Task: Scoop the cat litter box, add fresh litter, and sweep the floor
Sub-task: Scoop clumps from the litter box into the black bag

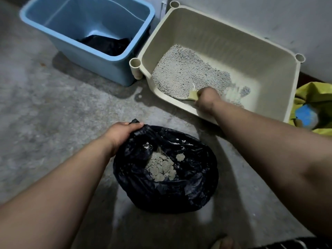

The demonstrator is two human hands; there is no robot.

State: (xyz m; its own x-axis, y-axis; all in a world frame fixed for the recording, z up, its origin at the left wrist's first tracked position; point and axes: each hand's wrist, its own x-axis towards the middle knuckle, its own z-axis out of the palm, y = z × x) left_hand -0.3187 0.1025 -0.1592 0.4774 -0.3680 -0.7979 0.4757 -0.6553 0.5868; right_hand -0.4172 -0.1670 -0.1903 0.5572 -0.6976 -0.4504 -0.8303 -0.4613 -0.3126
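Observation:
A cream litter box (233, 38) stands on the concrete floor at the upper right, with grey litter (181, 72) heaped in its left half and bare plastic on the right. My right hand (206, 99) is inside the box near its front wall, shut on the handle of a cream scoop (186, 95) whose blade lies in the litter. A black plastic bag (188, 191) sits on the floor in front of me, holding grey clumps (160, 168). My left hand (122, 133) grips the bag's upper left rim and holds it open.
A blue plastic bin (53, 40) with a black bag inside stands left of the litter box, almost touching it. A yellow sack (314, 108) with a blue patch lies at the right edge. A grey wall runs behind the box. Litter grains dot the floor.

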